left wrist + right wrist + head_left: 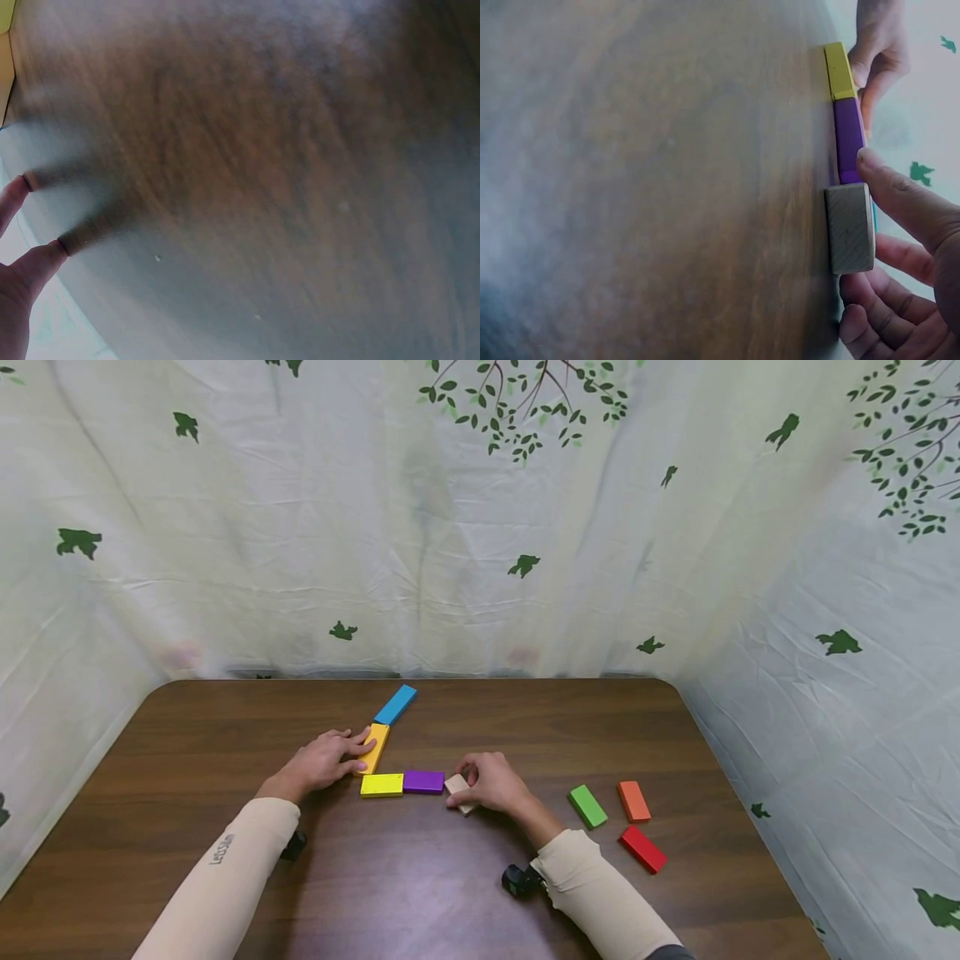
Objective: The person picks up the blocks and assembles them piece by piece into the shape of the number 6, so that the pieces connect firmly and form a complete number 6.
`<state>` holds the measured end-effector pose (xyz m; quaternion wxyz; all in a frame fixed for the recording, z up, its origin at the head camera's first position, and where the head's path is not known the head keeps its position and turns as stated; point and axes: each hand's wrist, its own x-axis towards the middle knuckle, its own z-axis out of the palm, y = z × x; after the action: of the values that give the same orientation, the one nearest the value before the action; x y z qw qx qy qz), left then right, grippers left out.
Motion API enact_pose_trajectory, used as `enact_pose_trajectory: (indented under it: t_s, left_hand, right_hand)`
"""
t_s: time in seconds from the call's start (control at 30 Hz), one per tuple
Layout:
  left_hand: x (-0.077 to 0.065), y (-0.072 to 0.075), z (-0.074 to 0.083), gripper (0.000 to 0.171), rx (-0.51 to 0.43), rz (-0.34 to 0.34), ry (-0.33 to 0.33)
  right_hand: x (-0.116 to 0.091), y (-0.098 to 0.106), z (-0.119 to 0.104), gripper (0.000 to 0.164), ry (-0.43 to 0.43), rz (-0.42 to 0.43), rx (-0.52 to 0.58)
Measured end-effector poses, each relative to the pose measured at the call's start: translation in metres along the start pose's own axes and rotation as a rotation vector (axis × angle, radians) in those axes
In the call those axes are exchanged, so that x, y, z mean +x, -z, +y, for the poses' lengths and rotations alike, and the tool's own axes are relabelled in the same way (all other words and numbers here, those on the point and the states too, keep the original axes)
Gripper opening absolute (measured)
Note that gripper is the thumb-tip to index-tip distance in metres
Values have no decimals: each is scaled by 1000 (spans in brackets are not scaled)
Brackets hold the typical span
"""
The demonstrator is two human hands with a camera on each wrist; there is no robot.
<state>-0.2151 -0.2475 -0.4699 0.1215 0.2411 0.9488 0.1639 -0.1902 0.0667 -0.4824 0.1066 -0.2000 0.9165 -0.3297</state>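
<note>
My right hand (pixel 491 783) holds a plain wooden block (pixel 459 793) between thumb and fingers, at the right end of a purple block (pixel 423 782). In the right wrist view the wooden block (pixel 850 229) stands against the purple block (pixel 849 140), the thumb over their joint. A yellow block (pixel 382 786) adjoins the purple one on the left. My left hand (pixel 322 762) rests on an orange-yellow block (pixel 376 745) with its fingers extended. Beyond that slants a blue block (pixel 395 704), end to end with it. Left wrist view shows mostly tabletop.
To the right lie a green block (pixel 587 807), an orange block (pixel 634 802) and a red block (pixel 643 849), apart from the row. The brown wooden table (pixel 420 893) ends at a pale curtain (pixel 300 527) with leaf prints.
</note>
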Motion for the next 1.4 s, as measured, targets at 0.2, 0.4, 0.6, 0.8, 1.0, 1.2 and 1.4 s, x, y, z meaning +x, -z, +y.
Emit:
enact_pose_trajectory:
  t_s: [0.2, 0.4, 0.6, 0.8, 1.0, 1.2, 1.4]
  left_hand:
    - [1, -2, 0, 53, 1, -1, -1]
    - [1, -1, -1, 52, 8, -3, -2]
    - [3, 0, -1, 52, 11, 4, -24]
    - [3, 0, 0, 53, 10, 9, -30]
    - [3, -2, 0, 55, 6, -1, -15]
    - [2, -2, -1, 54, 4, 5, -18]
    - [1, -1, -1, 53, 1, 4, -6]
  right_hand:
    - [-1, 0, 0, 45, -11, 9, -4]
    - [0, -1, -1, 47, -5, 17, -10]
    - [-1, -2, 0, 46, -12, 26, 6]
    - [-2, -1, 2, 45, -16, 27, 36]
    - [-13, 18, 16, 41, 80, 3, 90]
    - [-34, 49, 50, 43, 139, 17, 103]
    - [-60, 76, 75, 47, 122, 46, 27]
